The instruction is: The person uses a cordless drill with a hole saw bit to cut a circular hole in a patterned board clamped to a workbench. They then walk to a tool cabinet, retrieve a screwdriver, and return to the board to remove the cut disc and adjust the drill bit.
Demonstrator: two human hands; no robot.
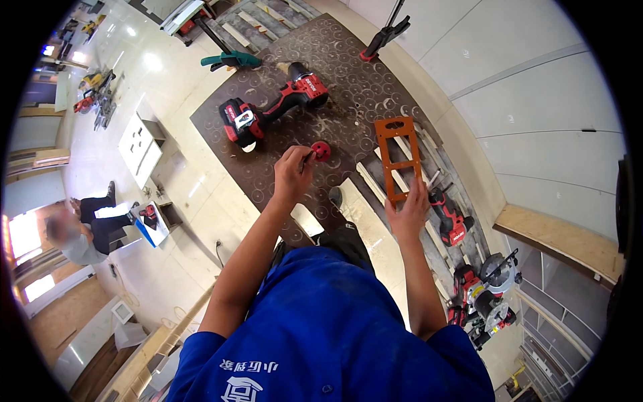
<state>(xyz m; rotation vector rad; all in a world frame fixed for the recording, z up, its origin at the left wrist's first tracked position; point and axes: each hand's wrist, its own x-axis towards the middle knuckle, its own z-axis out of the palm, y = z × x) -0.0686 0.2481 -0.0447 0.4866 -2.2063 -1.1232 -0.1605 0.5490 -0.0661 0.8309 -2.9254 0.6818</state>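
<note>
My left hand (293, 175) is closed just above the brown board, its fingers pinching the dark stem of a red round bit-like piece (321, 151). The exact kind of that piece is too small to make out. In my right hand (409, 211) is the lower end of an orange template frame (402, 161), with rectangular openings and a slot at its far end. The frame is held over the slatted pallet, right of the board. Beyond my left hand a red and black cordless drill (284, 100) lies on its side on the board, its battery pack toward the left.
The patterned brown board (355, 74) carries sawdust and two clamps, one teal (231, 60) and one black (387, 37). A red power tool (450, 218) lies on the pallet, with a circular saw (487, 288) nearer me. A seated person (84, 231) is at the left.
</note>
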